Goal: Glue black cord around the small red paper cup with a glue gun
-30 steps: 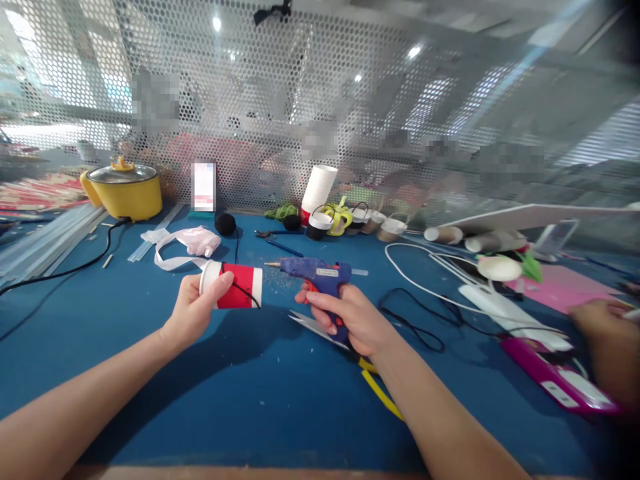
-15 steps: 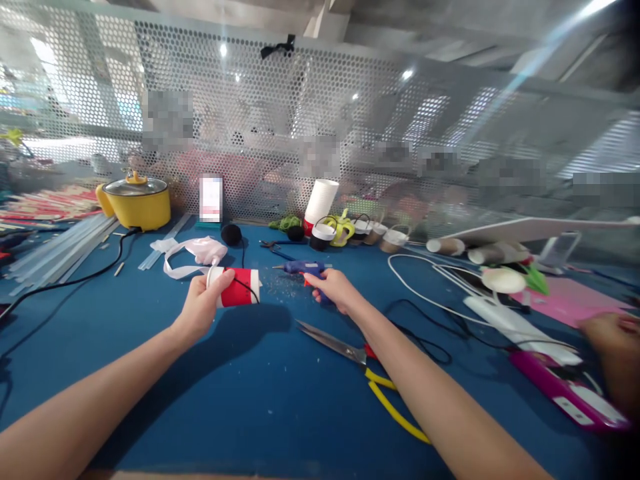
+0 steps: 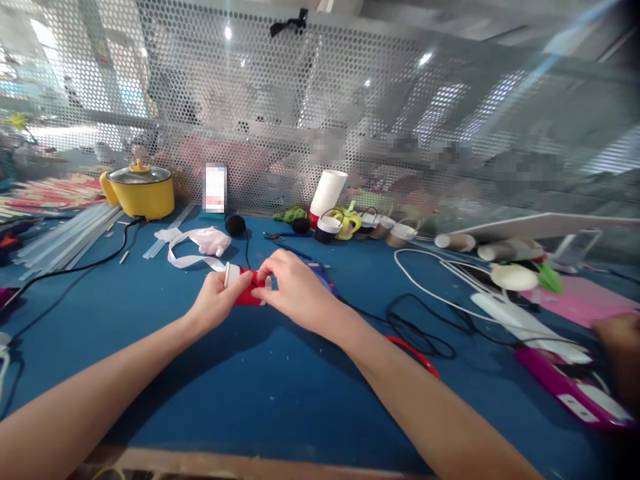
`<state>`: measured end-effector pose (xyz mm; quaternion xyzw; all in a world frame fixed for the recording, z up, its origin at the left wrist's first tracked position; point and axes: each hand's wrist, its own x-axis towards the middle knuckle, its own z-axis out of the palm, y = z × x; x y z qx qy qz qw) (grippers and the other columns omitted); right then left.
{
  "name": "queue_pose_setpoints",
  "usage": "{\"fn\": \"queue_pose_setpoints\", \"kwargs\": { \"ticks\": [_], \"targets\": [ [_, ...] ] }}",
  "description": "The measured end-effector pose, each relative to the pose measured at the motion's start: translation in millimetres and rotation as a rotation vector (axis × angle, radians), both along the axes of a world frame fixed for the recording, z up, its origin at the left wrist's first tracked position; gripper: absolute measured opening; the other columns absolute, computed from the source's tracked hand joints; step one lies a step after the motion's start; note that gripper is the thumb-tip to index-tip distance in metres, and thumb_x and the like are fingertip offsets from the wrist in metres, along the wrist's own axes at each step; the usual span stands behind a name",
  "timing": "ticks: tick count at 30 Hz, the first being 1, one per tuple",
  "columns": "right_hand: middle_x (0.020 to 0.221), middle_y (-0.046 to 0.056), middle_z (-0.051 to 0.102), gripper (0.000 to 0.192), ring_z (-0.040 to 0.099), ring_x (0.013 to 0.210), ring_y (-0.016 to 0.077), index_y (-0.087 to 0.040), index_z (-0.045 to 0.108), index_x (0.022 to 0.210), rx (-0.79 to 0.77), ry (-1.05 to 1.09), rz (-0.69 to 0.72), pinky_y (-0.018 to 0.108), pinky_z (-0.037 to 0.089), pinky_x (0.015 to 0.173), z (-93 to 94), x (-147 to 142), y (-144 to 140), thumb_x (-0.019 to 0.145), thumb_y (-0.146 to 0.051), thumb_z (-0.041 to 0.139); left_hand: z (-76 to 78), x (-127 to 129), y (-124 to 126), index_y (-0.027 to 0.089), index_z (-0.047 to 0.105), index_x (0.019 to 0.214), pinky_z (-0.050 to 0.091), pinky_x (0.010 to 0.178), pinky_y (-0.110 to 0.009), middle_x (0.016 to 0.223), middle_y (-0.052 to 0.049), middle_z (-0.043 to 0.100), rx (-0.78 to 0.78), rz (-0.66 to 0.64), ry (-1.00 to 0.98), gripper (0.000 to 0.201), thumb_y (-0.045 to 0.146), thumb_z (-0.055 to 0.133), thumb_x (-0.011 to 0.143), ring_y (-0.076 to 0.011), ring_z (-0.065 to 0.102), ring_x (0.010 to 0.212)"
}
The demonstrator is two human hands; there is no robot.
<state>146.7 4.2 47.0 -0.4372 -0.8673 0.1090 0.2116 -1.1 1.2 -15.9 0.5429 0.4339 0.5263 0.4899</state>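
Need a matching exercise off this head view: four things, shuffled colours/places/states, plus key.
Column 1
1. paper cup
2. electric pot
3. phone
4. flat sheet

Column 2
A. lit, standing upright
B. pink, toward the right
C. held in the left hand
D. yellow, toward the left

Pairs: 1-C, 2-D, 3-A, 4-B

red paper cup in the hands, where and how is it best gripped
Probably around the red paper cup near its rim, from the left, as the left hand does: it is held sideways, rim facing left, and the right hand is at the other end.
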Motion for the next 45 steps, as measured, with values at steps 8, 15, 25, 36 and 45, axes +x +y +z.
{"fn": "queue_pose_setpoints", "kwargs": {
  "ticks": [8,15,25,36,45],
  "targets": [
    [0.074,0.001,0.052,0.015,0.05,0.071,0.0132,-0.018,0.049,0.061,-0.044,0.211,0.006,0.028,0.041,0.068,-16.4,4,6,0.073,-0.011,0.054,3.5,1,-2,0.014,0.05,0.048,0.029,0.041,-0.019,0.044,0.003,0.049,-0.048,-0.024,0.007,0.043,0.05,0.057,0.07,-0.0061,0.039,0.041],
    [0.067,-0.004,0.053,0.011,0.05,0.061,0.0096,-0.019,0.051,0.074,-0.365,0.685,-0.008,0.025,0.042,0.06,-15.9,15,9,0.067,-0.019,0.06,14.7,6,-5,0.012,0.057,0.052,0.034,0.042,-0.02,0.046,-0.001,0.056,-0.3,0.003,-0.258,0.035,0.045,0.066,0.061,-0.0086,0.047,0.04],
    [0.074,-0.002,0.061,0.011,0.057,0.07,0.0107,-0.019,0.06,0.075,-0.426,0.88,0.05,0.027,0.047,0.069,-17.7,18,7,0.066,-0.021,0.066,16.4,6,-6,0.012,0.057,0.054,0.034,0.043,-0.02,0.048,0.0,0.057,-0.36,0.0,-0.285,0.029,0.038,0.066,0.063,-0.0085,0.048,0.041],
    [0.074,-0.002,0.061,0.011,0.057,0.07,0.0111,-0.02,0.061,0.075,-0.39,0.874,0.015,0.027,0.048,0.069,-17.1,18,6,0.065,-0.021,0.067,16.3,6,-7,0.012,0.058,0.053,0.034,0.041,-0.019,0.047,-0.001,0.057,-0.356,0.014,-0.266,0.03,0.038,0.067,0.061,-0.0087,0.048,0.04],
    [0.074,-0.002,0.061,0.012,0.056,0.07,0.0109,-0.02,0.061,0.076,-0.389,0.872,-0.015,0.028,0.047,0.07,-20.6,19,9,0.065,-0.022,0.066,17.3,6,-8,0.012,0.057,0.052,0.035,0.042,-0.019,0.047,-0.001,0.057,-0.363,0.002,-0.273,0.029,0.037,0.065,0.064,-0.0087,0.048,0.04]
  ]
}}
